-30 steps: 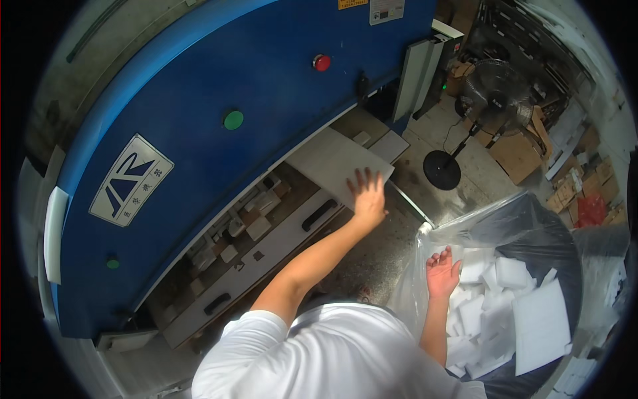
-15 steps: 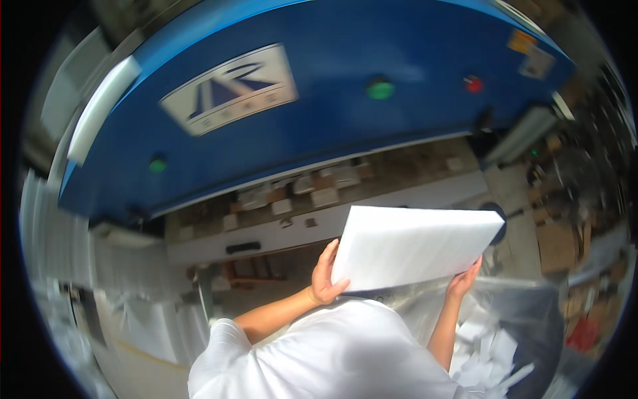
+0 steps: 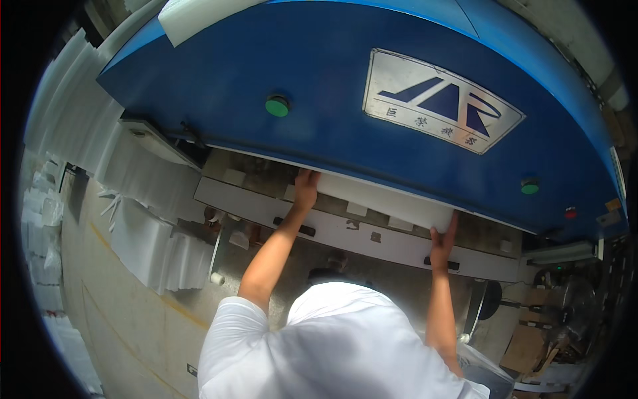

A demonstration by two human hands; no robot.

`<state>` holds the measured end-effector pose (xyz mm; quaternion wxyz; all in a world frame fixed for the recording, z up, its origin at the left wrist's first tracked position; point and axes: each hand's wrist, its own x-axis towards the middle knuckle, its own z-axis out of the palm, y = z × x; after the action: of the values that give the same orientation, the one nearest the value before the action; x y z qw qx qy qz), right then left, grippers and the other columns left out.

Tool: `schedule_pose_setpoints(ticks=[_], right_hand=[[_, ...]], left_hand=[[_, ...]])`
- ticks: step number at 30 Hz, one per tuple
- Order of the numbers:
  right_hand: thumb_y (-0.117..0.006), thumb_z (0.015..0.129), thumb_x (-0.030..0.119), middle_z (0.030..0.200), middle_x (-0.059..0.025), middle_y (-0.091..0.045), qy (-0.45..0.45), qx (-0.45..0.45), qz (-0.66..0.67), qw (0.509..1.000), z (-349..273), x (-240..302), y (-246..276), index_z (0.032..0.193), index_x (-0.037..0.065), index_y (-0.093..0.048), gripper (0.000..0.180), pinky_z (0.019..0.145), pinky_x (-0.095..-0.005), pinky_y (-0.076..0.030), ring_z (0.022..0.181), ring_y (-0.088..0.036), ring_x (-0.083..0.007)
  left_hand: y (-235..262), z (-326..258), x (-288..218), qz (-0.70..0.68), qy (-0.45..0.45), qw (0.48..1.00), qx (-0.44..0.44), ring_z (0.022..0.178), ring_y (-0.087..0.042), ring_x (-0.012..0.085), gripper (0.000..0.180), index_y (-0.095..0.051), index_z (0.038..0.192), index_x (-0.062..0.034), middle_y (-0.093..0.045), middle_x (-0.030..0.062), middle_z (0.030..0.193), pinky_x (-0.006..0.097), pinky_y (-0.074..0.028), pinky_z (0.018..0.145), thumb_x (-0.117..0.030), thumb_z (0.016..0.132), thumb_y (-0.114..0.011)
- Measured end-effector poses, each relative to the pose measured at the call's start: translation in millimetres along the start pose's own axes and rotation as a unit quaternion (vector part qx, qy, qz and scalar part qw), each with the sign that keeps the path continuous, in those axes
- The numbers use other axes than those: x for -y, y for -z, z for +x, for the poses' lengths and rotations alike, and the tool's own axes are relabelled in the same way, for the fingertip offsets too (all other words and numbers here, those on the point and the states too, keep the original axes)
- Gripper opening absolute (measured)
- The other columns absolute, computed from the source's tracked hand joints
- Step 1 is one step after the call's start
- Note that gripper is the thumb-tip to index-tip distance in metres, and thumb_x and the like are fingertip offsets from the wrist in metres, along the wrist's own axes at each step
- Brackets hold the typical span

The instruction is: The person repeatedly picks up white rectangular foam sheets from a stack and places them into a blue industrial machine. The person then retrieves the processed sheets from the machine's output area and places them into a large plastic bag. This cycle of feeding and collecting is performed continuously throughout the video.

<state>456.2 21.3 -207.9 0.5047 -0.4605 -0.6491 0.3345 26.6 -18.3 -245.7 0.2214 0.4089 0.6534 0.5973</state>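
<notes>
A thick white foam block (image 3: 389, 199) reaches into the gap under the front of a big blue press (image 3: 319, 73), and its far part is hidden by the machine. My left hand (image 3: 306, 188) grips the block's left end, fingertips partly out of sight below the blue edge. At the other end my right hand (image 3: 443, 245) holds the right corner, thumb and fingers along its side. Below the block lies the press bed (image 3: 488, 239), with small pale foam pieces (image 3: 357, 209) on it.
Stacks of white foam sheets (image 3: 143, 239) stand on the left. A pale foam piece (image 3: 199, 16) lies on top of the press. Green buttons (image 3: 277, 106) and a red button (image 3: 570, 213) sit on its front. A black fan (image 3: 571, 299) and cardboard (image 3: 525, 346) are at the right.
Both hands have carried the foam block from in front of my body forward into the gap under the press. My view has swung to the left.
</notes>
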Motion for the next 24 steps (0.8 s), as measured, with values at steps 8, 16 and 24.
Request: schedule_pose_setpoints(ticks=[8,16,24], right_hand=[[-0.059,0.095,0.011,0.129,-0.0195,-0.060,0.009,0.075,-0.177,0.981,70.8,-99.4,-10.8,0.129,-0.004,-0.054,0.038,0.106,-0.0373,-0.038,0.121,-0.054,-0.0328],[-0.061,0.091,0.015,0.122,-0.0256,-0.060,0.082,0.107,-0.402,0.906,60.9,-115.8,-9.4,0.118,-0.002,-0.061,0.031,0.099,-0.0452,-0.043,0.116,-0.052,-0.0464],[-0.055,0.098,0.031,0.151,-0.0250,-0.032,0.025,-0.137,-0.193,0.971,29.7,-39.8,-1.9,0.147,-0.003,-0.031,0.065,0.115,-0.0473,-0.023,0.141,-0.028,-0.0407]], left_hand=[[-29.5,62.6,63.5,0.244,-0.266,0.933,0.008,0.095,-0.057,0.0410,0.020,-0.061,0.109,0.0015,-0.062,0.0213,0.103,0.047,-0.047,0.085,-0.006,0.093,-0.054],[-25.9,53.9,65.0,0.219,-0.201,0.951,0.081,0.099,-0.056,0.0405,0.023,-0.059,0.114,0.0025,-0.061,0.0224,0.109,0.047,-0.045,0.089,-0.005,0.094,-0.054],[6.8,-4.0,-42.8,0.280,-0.290,0.913,0.069,0.102,-0.056,0.0411,0.027,-0.061,0.115,0.0022,-0.061,0.0223,0.112,0.048,-0.044,0.089,0.000,0.089,-0.056]])
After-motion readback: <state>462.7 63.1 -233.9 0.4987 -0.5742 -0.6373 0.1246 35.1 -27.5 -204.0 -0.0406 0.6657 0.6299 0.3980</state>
